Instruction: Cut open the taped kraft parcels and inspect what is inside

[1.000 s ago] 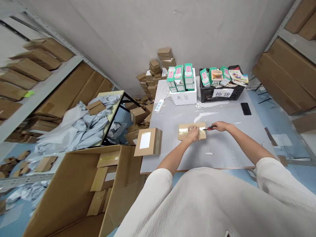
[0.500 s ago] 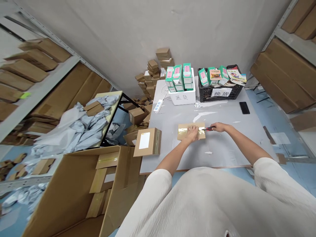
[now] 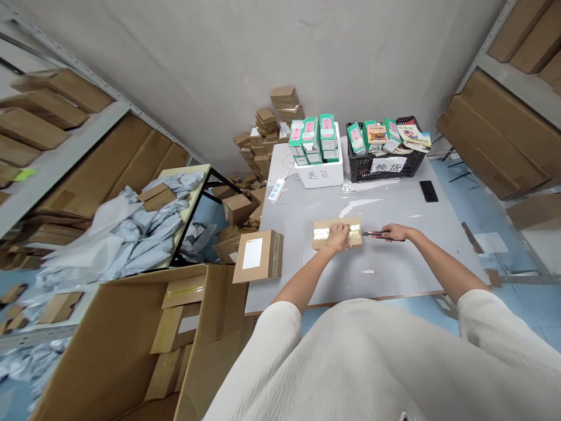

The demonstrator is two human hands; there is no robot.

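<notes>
Pressing the open left grip (image 3: 337, 237) on a taped cardboard box (image 3: 354, 240); right grip (image 3: 394, 233) clenched on a box cutter (image 3: 372, 234) beside it

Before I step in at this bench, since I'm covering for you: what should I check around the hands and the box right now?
Left hand on the small cardboard box: ok, resting on top.
Right hand holding the red-and-black utility knife: ok, held in the fingers.
Knife tip clear of the left hand: not ok, it seems to point toward the box and that hand.
Blade touching the clear packing tape: cannot tell, too small to see.
Black phone away from the knife: ok, well off to the far side.
</notes>
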